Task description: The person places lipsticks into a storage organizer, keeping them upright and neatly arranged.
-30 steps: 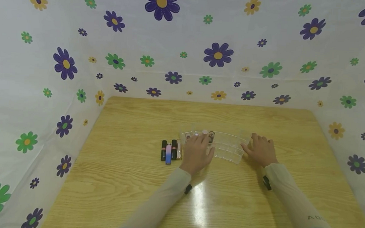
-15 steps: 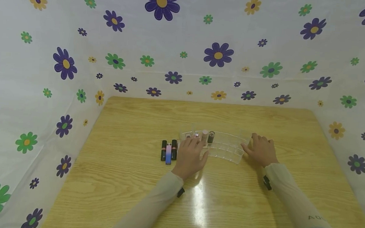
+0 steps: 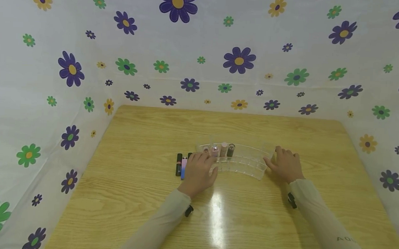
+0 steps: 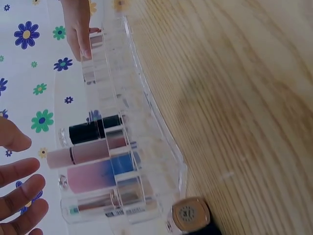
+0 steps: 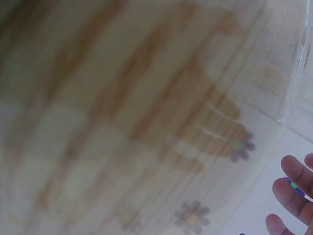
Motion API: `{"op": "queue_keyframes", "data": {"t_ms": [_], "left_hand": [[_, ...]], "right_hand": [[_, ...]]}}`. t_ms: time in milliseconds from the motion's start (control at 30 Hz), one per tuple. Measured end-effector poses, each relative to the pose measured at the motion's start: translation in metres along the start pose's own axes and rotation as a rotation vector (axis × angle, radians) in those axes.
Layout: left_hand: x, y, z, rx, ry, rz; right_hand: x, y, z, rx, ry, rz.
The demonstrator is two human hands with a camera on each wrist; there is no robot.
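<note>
A clear curved lipstick organizer point(image 3: 242, 155) stands on the table, with several lip products upright in its left part. From the left they are a clear tube point(image 4: 95, 203), a pink-to-blue tube point(image 4: 98, 174), a beige-pink tube point(image 3: 223, 150) and a dark tube point(image 3: 231, 150). My left hand point(image 3: 198, 174) hovers by the organizer's left front, its fingers spread and holding nothing. Beneath and beside it lie a black lipstick point(image 3: 178, 164) and another pink-to-blue tube point(image 3: 183, 168); the hand covers other tubes there. My right hand point(image 3: 285, 165) holds the organizer's right end between thumb and fingers.
The wooden table point(image 3: 134, 206) reaches around the organizer on all sides. A white curtain point(image 3: 202, 40) printed with flowers closes off the back and both sides. In the left wrist view, a brown tube end point(image 4: 190, 214) sits at the organizer's near corner.
My left hand has drawn away from the upright tubes, leftward and slightly toward me, now partly covering the lying lipsticks. More of the standing tubes shows. The right hand stays put.
</note>
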State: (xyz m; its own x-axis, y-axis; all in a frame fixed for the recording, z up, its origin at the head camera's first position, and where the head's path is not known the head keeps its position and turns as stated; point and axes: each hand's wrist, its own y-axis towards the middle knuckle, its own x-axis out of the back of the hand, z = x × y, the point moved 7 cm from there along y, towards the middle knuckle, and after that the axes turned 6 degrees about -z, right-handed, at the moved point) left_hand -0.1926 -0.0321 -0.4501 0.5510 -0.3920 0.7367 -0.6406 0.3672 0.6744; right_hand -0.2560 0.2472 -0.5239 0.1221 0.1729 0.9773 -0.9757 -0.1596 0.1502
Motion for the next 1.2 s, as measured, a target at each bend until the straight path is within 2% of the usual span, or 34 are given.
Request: {"op": "queue_keyframes", "data": {"t_ms": [267, 467, 700, 900, 1200], "left_hand": [[0.003, -0.008, 0.022, 0.064, -0.008, 0.044], [0.005, -0.015, 0.042, 0.108, -0.016, 0.016], [0.005, -0.027, 0.064, 0.165, 0.015, 0.041], [0.006, -0.034, 0.077, 0.193, 0.049, 0.063], [-0.001, -0.046, 0.096, 0.302, 0.033, 0.178]], "right_hand": [[-0.001, -0.001, 0.000, 0.000, -0.007, 0.015], [-0.002, -0.001, -0.001, 0.003, -0.008, 0.011], [-0.003, -0.001, -0.002, 0.001, -0.006, 0.011], [-0.003, -0.001, -0.003, -0.007, -0.004, 0.023], [-0.001, 0.000, -0.002, -0.012, 0.009, 0.032]]}}
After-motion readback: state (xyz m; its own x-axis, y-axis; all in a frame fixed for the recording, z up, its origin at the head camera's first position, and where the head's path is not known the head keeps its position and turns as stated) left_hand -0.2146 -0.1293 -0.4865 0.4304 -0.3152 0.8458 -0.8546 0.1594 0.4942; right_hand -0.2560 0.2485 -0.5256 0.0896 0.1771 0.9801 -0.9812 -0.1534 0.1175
